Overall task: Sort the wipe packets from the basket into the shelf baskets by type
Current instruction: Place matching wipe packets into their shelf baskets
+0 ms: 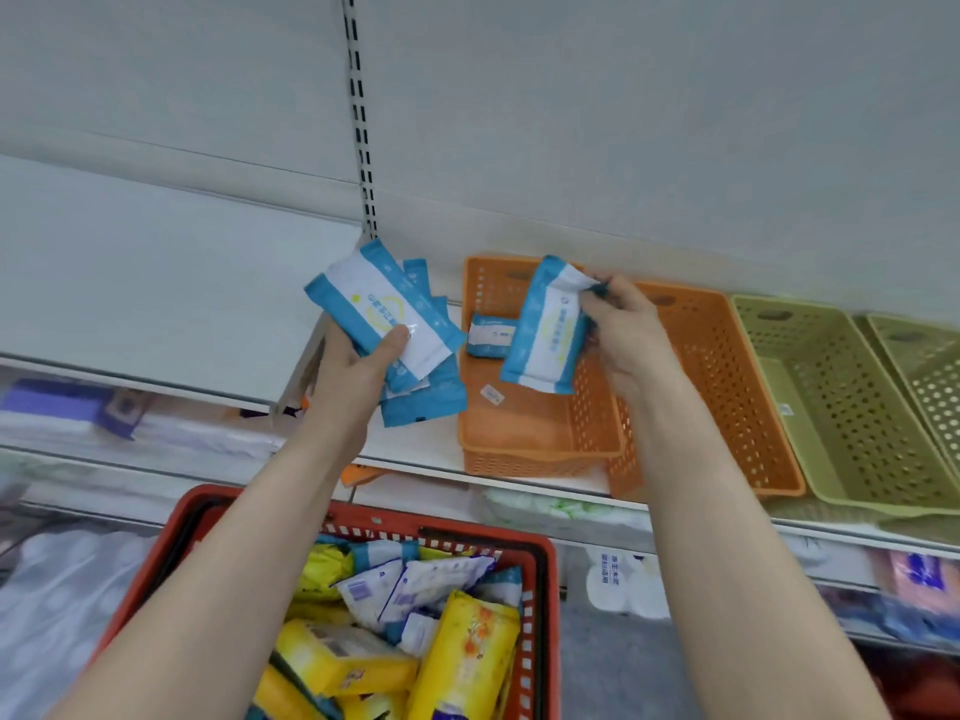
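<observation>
**Sorting blue wipe packets at a shop shelf**

My left hand (358, 361) grips a fanned stack of blue-and-white plastic wipe packets (387, 324), thumb across the top one, held up just left of the shelf baskets. My right hand (628, 335) pinches the top corner of a single blue-and-white wipe packet (543, 332), which hangs tilted over a perforated orange plastic basket (519, 433) on the white shelf (410, 449). One small blue-and-white packet (491, 335) already lies near that basket's back wall. To its right, touching it, is a second orange basket (727, 366), then two olive-green perforated baskets (841, 407). Below my forearms sits a red plastic shopping basket (467, 530) holding yellow wipe packs (467, 652) mixed with more blue-and-white ones (415, 579).
</observation>
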The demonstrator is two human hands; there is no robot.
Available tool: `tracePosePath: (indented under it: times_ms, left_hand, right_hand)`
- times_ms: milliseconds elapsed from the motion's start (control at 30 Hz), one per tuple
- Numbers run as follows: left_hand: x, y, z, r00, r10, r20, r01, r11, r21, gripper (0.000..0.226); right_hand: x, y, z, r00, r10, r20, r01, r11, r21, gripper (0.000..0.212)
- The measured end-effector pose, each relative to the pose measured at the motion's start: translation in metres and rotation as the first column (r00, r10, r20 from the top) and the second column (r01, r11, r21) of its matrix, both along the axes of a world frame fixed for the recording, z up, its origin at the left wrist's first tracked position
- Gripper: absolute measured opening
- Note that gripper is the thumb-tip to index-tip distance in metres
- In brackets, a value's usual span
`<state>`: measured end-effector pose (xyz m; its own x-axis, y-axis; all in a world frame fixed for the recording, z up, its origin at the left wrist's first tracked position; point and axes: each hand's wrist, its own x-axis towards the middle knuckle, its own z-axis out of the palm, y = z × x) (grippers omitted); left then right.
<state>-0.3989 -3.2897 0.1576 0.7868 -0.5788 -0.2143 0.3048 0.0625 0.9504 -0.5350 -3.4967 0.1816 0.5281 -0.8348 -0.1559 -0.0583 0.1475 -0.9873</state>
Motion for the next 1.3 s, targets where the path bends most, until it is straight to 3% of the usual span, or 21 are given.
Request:
tracePosePath:
  times_ms: [67,133,233,333,433,533,567,667,1000,1033,1067,1133,1167,1233,1300]
  left_hand:
    - [0.002,0.003,0.001,1.0,0.007,-0.008,-0.007,1.0,-0.002,0.028]
    - [0.003,0.004,0.0,1.0,0.007,-0.009,-0.007,1.0,0.006,0.029]
    - [0.003,0.006,-0.005,1.0,0.01,-0.006,-0.01,0.999,0.035,0.036]
    - [0.001,0.007,-0.011,1.0,0.014,0.001,-0.014,0.998,0.065,0.048]
    - [0.001,0.008,-0.015,1.0,0.011,-0.003,-0.011,0.998,0.069,0.049]
    - [0.001,0.008,-0.016,1.0,0.006,-0.006,-0.006,0.998,0.068,0.049]
    - [0.001,0.007,-0.017,1.0,0.004,-0.008,-0.004,0.998,0.066,0.049]
    - [0.0,0.006,-0.018,1.0,-0.003,-0.015,0.004,0.998,0.062,0.049]
    - [-0.004,0.011,-0.013,1.0,-0.017,-0.018,0.019,0.997,0.079,0.046]
    - [-0.005,0.011,-0.012,0.999,-0.031,-0.01,0.032,0.997,0.074,0.047]
    - [-0.006,0.011,-0.01,0.999,-0.045,-0.002,0.045,0.996,0.072,0.048]
    - [-0.007,0.009,-0.008,0.998,-0.068,0.014,0.066,0.995,0.073,0.049]
    - [-0.008,0.008,-0.007,0.997,-0.077,0.029,0.074,0.994,0.077,0.05]
    - [-0.012,0.005,-0.003,0.991,-0.102,0.081,0.094,0.991,0.097,0.05]
    - [-0.017,0.002,0.0,0.979,-0.145,0.146,0.128,0.985,0.116,0.051]
  right_hand:
    - [-0.001,-0.023,-0.002,0.973,-0.08,-0.216,-0.018,0.908,-0.419,0.034]
    - [0.011,-0.03,-0.01,0.881,-0.059,-0.47,-0.275,0.743,-0.61,0.031]
    - [0.038,-0.018,-0.043,0.663,0.119,-0.739,-0.637,0.608,-0.474,0.03]
    - [0.052,-0.002,-0.077,0.438,0.286,-0.852,-0.817,0.521,-0.246,0.037]
    - [0.051,-0.007,-0.082,0.403,0.145,-0.904,-0.828,0.48,-0.292,0.051]
    - [0.038,-0.01,-0.082,0.15,0.038,-0.988,-0.908,0.4,-0.123,0.055]
    - [0.033,-0.008,-0.084,0.106,0.029,-0.994,-0.921,0.38,-0.087,0.054]
    - [0.031,-0.005,-0.093,0.151,-0.021,-0.988,-0.924,0.353,-0.149,0.051]
    - [0.032,-0.003,-0.096,0.186,-0.037,-0.982,-0.883,0.433,-0.183,0.047]
    - [0.033,-0.002,-0.09,0.263,-0.045,-0.964,-0.86,0.441,-0.255,0.043]
    - [0.033,0.002,-0.081,0.412,-0.045,-0.91,-0.794,0.472,-0.383,0.035]
    - [0.034,0.013,-0.054,0.749,-0.005,-0.662,-0.516,0.623,-0.588,0.014]
    - [0.034,0.021,-0.039,0.861,0.037,-0.507,-0.382,0.704,-0.598,0.01]
    - [0.035,0.04,-0.01,0.943,0.153,-0.296,-0.29,0.813,-0.506,0.013]
    - [0.036,0.056,0.006,0.931,0.257,-0.258,-0.347,0.84,-0.417,0.016]
